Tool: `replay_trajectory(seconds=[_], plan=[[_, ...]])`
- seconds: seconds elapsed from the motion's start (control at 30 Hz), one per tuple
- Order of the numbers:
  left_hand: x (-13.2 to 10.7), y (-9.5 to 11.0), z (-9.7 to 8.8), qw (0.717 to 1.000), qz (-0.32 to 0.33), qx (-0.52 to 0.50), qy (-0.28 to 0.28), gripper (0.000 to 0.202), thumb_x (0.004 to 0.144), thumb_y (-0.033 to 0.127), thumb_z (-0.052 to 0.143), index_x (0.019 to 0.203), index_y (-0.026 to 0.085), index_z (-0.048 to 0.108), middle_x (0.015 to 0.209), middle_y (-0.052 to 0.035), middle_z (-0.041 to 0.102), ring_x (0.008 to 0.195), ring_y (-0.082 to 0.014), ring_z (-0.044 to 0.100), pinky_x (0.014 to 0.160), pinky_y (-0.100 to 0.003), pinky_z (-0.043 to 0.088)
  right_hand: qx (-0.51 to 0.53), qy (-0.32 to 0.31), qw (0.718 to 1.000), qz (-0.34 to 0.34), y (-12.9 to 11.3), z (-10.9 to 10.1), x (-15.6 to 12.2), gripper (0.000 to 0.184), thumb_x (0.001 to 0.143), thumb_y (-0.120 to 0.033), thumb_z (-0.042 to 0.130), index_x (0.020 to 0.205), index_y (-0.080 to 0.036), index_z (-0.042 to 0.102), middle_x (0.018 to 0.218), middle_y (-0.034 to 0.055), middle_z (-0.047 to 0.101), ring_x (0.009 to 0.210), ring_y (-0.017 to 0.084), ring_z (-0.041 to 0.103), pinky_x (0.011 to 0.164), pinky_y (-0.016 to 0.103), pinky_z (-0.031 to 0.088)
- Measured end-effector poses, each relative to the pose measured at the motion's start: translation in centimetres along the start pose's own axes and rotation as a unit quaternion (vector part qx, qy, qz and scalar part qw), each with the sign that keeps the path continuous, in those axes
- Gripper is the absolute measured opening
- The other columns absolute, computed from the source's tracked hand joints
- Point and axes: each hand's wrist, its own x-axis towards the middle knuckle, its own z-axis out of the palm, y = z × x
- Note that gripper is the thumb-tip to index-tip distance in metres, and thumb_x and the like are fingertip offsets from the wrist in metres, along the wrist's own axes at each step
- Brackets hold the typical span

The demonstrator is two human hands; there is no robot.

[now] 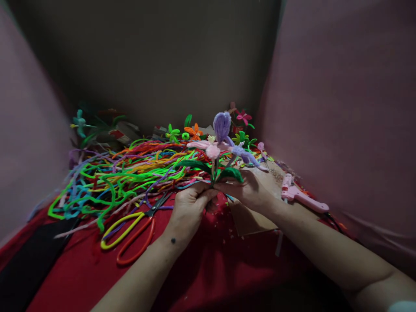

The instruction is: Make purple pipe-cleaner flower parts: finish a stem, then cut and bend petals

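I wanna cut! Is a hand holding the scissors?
No, the scissors lie on the cloth; left hand and right hand hold pipe-cleaner flowers.

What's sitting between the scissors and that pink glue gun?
In the head view: the left hand and right hand, holding a pipe-cleaner flower bunch, over brown cardboard.

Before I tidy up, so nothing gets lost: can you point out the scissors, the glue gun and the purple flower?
scissors (150, 215), head view, where the handles meet the blades.
glue gun (303, 198), head view, on the pink body.
purple flower (222, 125), head view, on the fuzzy bud at the top.
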Motion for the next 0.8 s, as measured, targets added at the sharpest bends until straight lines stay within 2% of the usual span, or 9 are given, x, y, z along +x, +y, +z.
replay_trajectory(seconds=[0.23, 0.4, 0.6, 0.7, 0.8], plan=[[-0.1, 0.4, -0.3, 0.999, 0.001, 0.025, -0.039, 0.016, 0.073, 0.022, 0.058, 0.059, 0.014, 0.059, 0.049, 0.0015, 0.058, 0.043, -0.0101, 0.052, 0.046, -0.022, 0.042, 0.006, -0.013, 0.999, 0.044, -0.4, -0.5, 0.2, 0.021, 0.068, -0.037, 0.072, 0.078, -0.019, 0.073, 0.072, 0.0006, 0.069, 0.076, 0.020, 0.062, 0.067, 0.030, 0.048], [-0.1, 0.7, -0.6, 0.994, -0.008, 0.021, -0.106, 0.020, 0.075, 0.023, 0.057, 0.058, 0.013, 0.058, 0.051, -0.0003, 0.058, 0.044, -0.0105, 0.052, 0.047, -0.023, 0.042, 0.171, -0.068, 0.978, 0.096, -0.8, 0.0, 0.1, 0.033, 0.065, -0.045, 0.072, 0.085, -0.018, 0.072, 0.076, 0.0039, 0.070, 0.077, 0.021, 0.063, 0.065, 0.032, 0.050], [0.2, 0.6, -1.1, 0.989, -0.032, -0.018, -0.142, 0.020, 0.075, 0.025, 0.058, 0.060, 0.012, 0.059, 0.051, -0.0014, 0.058, 0.043, -0.0114, 0.052, 0.044, -0.024, 0.042, 0.276, -0.055, 0.952, 0.123, 0.6, 0.8, -0.5, 0.023, 0.065, -0.037, 0.073, 0.080, -0.020, 0.071, 0.070, 0.0005, 0.067, 0.066, 0.017, 0.062, 0.068, 0.033, 0.050], [0.3, 0.5, -1.2, 0.984, -0.050, -0.042, -0.167, 0.020, 0.074, 0.026, 0.060, 0.060, 0.012, 0.059, 0.051, -0.0017, 0.058, 0.043, -0.0125, 0.052, 0.042, -0.025, 0.042, 0.298, -0.069, 0.943, 0.132, 1.0, 1.0, -0.6, 0.020, 0.065, -0.034, 0.073, 0.078, -0.019, 0.071, 0.064, -0.0006, 0.066, 0.059, 0.015, 0.060, 0.067, 0.033, 0.050], [0.3, 0.5, -1.3, 0.982, -0.056, -0.057, -0.174, 0.017, 0.074, 0.026, 0.061, 0.064, 0.012, 0.059, 0.053, -0.0011, 0.059, 0.043, -0.0125, 0.053, 0.043, -0.025, 0.042, 0.315, -0.071, 0.938, 0.127, 1.1, 1.3, -0.7, 0.016, 0.071, -0.031, 0.069, 0.080, -0.019, 0.071, 0.062, -0.0008, 0.065, 0.054, 0.014, 0.058, 0.064, 0.032, 0.049]])
